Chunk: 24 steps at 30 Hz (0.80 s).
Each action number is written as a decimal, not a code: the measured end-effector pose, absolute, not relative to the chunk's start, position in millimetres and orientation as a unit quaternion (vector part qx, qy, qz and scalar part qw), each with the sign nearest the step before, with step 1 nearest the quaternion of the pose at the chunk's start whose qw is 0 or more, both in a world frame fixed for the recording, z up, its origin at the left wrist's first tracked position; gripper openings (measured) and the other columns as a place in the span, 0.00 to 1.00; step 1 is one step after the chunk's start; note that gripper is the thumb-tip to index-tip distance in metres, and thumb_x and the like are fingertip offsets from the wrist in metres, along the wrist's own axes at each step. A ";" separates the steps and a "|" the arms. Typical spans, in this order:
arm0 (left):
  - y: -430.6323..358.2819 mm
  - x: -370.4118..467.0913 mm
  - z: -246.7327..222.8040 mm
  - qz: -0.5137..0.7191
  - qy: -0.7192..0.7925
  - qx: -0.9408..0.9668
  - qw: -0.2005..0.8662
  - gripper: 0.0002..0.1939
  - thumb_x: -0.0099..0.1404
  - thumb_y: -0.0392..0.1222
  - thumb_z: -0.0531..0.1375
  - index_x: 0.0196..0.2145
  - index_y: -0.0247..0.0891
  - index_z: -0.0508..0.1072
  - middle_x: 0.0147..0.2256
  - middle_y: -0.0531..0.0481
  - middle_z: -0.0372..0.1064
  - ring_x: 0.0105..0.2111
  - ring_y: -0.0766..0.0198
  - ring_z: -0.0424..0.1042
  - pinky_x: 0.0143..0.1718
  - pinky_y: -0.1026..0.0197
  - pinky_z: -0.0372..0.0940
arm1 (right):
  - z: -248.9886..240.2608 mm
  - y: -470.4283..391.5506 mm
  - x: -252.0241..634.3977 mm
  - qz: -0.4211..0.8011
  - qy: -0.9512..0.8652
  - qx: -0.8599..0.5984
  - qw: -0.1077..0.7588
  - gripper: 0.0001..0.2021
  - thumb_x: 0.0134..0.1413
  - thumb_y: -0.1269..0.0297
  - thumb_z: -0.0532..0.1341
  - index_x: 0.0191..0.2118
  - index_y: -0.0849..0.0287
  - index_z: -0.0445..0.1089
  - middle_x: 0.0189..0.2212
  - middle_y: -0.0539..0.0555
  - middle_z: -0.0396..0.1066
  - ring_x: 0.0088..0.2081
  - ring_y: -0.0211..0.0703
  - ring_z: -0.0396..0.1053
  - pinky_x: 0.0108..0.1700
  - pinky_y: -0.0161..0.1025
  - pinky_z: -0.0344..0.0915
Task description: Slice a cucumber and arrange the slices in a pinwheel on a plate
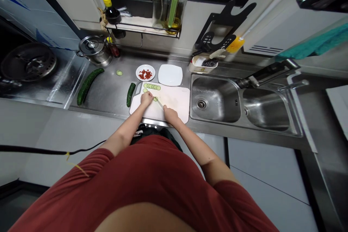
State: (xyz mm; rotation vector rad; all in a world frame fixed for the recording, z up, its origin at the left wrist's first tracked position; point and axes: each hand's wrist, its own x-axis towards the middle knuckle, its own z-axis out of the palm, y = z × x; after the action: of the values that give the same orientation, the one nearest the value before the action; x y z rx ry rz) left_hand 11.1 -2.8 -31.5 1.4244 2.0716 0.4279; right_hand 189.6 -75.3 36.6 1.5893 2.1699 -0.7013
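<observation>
My right hand (171,115) is closed round the handle of a knife, whose blade (160,104) points up and left over the white cutting board (174,103). A round cucumber slice (155,99) is at the blade's tip. Just left of that slice, my left hand (146,98) has its fingers drawn together over the board; what they hold, if anything, is too small to make out. Along the board's upper left, a row of overlapping cucumber slices (152,86) lies flat, with another slice (145,90) below it. A cut cucumber piece (131,94) rests beside the board's handle.
Behind the board stand a plate of chopped red pieces (145,73) and a white square plate (170,75). A whole cucumber (89,85), a cucumber end (119,73) and a lidded pot (95,50) are leftward. On the right is a double sink (217,116); bottles (176,7) stand on the shelf.
</observation>
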 end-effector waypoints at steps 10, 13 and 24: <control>-0.6 9.9 -34.7 0.159 0.780 0.531 0.291 0.05 0.56 0.41 0.63 0.32 0.41 0.73 0.34 0.50 0.75 0.37 0.61 0.72 0.38 0.63 0.62 | 38.4 -86.2 201.6 -0.253 0.767 0.560 0.185 0.17 0.61 0.76 0.48 0.54 0.63 0.55 0.43 0.65 0.72 0.45 0.51 0.72 0.43 0.42 0.66; 0.0 9.9 -35.4 0.155 0.781 0.531 0.291 0.05 0.56 0.41 0.63 0.32 0.41 0.73 0.35 0.50 0.75 0.37 0.61 0.72 0.38 0.63 0.61 | 37.2 -91.9 207.4 -0.257 0.761 0.563 0.193 0.17 0.60 0.76 0.48 0.55 0.63 0.55 0.43 0.65 0.72 0.45 0.52 0.72 0.43 0.43 0.66; -0.8 10.7 -32.5 0.151 0.780 0.533 0.290 0.05 0.57 0.41 0.63 0.32 0.41 0.73 0.35 0.50 0.75 0.38 0.61 0.72 0.38 0.63 0.62 | 35.0 -84.7 199.4 -0.250 0.770 0.558 0.181 0.17 0.60 0.77 0.48 0.54 0.62 0.54 0.42 0.64 0.72 0.44 0.50 0.73 0.42 0.42 0.66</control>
State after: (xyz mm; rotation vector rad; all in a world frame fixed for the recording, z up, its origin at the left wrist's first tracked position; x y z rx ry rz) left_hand 10.7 -0.8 -32.5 1.4229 2.0810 0.4041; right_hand 199.4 -84.7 35.0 1.5747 2.1753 -0.7062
